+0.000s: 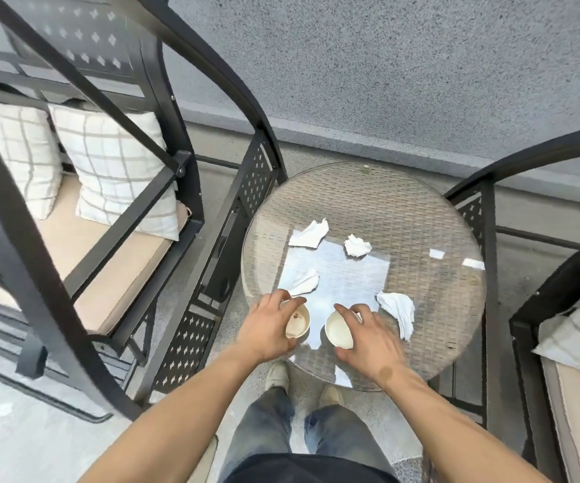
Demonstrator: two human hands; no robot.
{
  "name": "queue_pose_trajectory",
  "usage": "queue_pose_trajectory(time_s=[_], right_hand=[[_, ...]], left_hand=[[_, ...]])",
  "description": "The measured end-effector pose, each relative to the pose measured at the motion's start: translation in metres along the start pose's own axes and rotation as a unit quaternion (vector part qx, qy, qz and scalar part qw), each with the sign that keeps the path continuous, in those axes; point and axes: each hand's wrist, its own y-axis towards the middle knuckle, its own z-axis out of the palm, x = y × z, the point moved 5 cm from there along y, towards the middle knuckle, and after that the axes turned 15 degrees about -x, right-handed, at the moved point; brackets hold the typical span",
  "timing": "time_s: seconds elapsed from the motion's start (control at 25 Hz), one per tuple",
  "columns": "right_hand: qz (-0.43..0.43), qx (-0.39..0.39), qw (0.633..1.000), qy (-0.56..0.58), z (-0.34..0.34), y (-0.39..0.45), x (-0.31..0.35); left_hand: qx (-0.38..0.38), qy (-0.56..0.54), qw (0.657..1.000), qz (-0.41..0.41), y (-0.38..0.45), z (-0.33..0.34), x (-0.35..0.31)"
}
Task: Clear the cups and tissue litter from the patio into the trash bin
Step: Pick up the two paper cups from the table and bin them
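Two cream paper cups stand near the front edge of a round glass-topped wicker table (421, 210). My left hand (267, 327) wraps around the left cup (298, 324), which has brown residue inside. My right hand (368, 338) grips the right cup (339, 329), which tilts toward me. Several crumpled white tissues lie on the glass: one at the back left (309, 234), one at the back middle (357, 245), one just beyond my left hand (304, 283), and one to the right of my right hand (400, 312).
A black metal swing bench (114, 217) with beige cushion and checked pillows (117, 176) stands left of the table. Another black metal seat (543, 308) with a cushion is on the right. A grey textured wall (386, 64) runs behind. My legs and shoes stand at the table's front.
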Motion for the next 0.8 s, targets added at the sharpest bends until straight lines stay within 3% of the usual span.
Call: queue_pose_trajectory(time_s=[0.32, 0.8], right_hand=[[-0.155, 0.021, 0.988, -0.004, 0.002, 0.008, 0.082], [-0.387, 0.062, 0.919, -0.039, 0.069, -0.061, 0.313]], left_hand=[[-0.090, 0.005, 0.981, -0.172, -0.099, -0.029, 0.045], [-0.208, -0.025, 0.894, -0.395, -0.338, -0.059, 0.161]])
